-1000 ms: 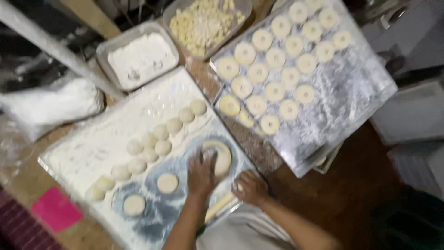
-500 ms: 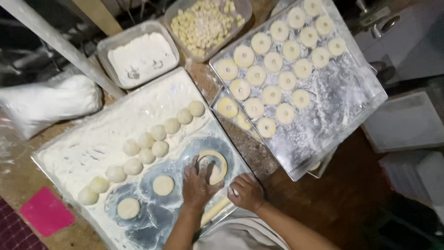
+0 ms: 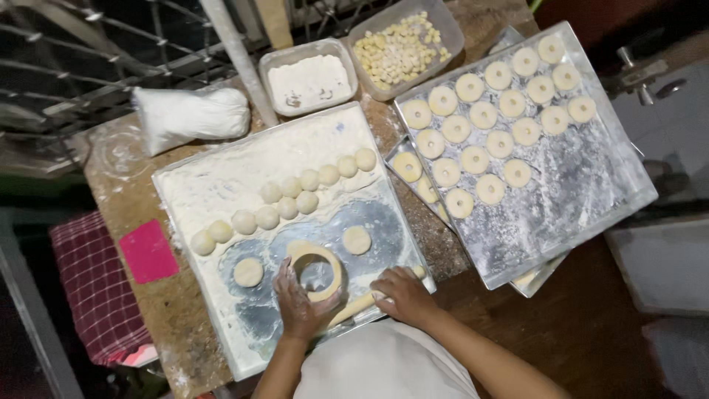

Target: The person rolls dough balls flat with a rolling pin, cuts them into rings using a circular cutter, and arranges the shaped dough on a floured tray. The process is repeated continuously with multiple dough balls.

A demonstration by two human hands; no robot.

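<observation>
Dim room; brown wooden table [image 3: 591, 332]

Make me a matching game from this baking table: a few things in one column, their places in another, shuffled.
Things:
1. pale ring-shaped dough piece
2. flat pink square card
3. white tied plastic flour bag
4. clear tub of yellowish chunks

Places:
A. far edge, beside the tub of white flour
B. under the left hand
C. bare table, left of the floured metal tray
D. far left, above the floured tray

Pairs: 1-B, 2-C, 3-D, 4-A
</observation>
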